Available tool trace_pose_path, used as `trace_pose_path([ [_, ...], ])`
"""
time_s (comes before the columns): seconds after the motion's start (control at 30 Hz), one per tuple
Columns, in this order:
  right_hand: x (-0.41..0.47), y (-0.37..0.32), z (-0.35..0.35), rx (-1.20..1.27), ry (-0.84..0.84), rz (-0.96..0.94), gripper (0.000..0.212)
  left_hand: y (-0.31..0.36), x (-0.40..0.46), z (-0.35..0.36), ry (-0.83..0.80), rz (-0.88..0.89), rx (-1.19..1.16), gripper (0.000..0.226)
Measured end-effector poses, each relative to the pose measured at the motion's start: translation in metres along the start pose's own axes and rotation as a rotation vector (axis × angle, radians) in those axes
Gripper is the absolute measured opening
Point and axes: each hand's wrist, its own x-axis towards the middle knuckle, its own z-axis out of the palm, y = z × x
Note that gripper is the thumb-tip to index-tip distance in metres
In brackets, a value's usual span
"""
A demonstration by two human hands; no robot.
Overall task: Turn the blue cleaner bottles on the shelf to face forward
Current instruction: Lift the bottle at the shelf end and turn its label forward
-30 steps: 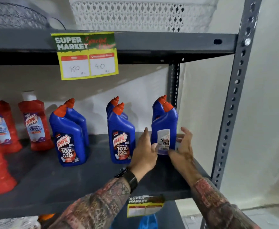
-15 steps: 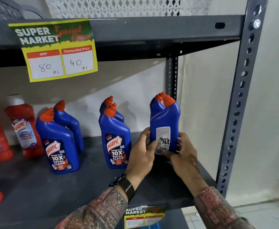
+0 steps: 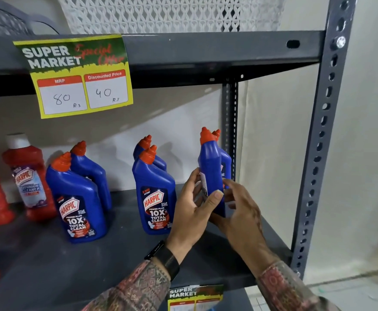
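Blue cleaner bottle (image 3: 210, 173) stands upright, centre-right of frame on the shelf (image 3: 94, 261), narrow edge toward camera, back label facing left. Left hand (image 3: 194, 209) and right hand (image 3: 239, 207) clamp its lower body from opposite sides; front label needs another quarter turn about the vertical axis.

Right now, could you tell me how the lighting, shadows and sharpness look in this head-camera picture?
In the head view, light is soft and even, with no strong glare; the blue plastic cleaner bottles cast faint grey shadows on the pale back wall. The wide lens bows the dark grey perforated metal upright. The yellow price tag reads sharply, while the right hand is slightly motion-blurred.
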Motion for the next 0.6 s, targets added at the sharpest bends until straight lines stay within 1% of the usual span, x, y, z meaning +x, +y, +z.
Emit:
trace_pose_path([
  [0.13,0.003,0.006,0.0,0.093,-0.092,0.044,0.094,0.001,-0.002,-0.004,0.031,-0.011,-0.095,0.064],
  [0.2,0.002,0.008,-0.003,0.233,-0.185,0.106,0.101,0.003,-0.002,-0.005,0.03,-0.013,-0.111,0.06],
  [0.27,0.001,0.009,-0.005,0.392,-0.262,0.187,0.107,0.005,-0.003,-0.005,0.003,-0.017,-0.122,0.055],
  [0.33,0.001,0.008,-0.005,0.428,-0.284,0.213,0.109,0.008,-0.005,-0.003,-0.043,-0.027,-0.118,0.05],
  [0.4,0.001,0.006,-0.006,0.413,-0.255,0.211,0.107,0.01,-0.006,-0.002,-0.059,-0.014,-0.069,0.046],
  [0.5,0.002,0.004,-0.009,0.421,-0.155,0.217,0.101,0.013,-0.007,-0.001,0.003,0.033,0.027,0.042],
  [0.6,0.003,0.005,-0.009,0.316,-0.1,0.193,0.105,0.011,-0.006,0.0,0.036,0.015,0.082,0.038],
])
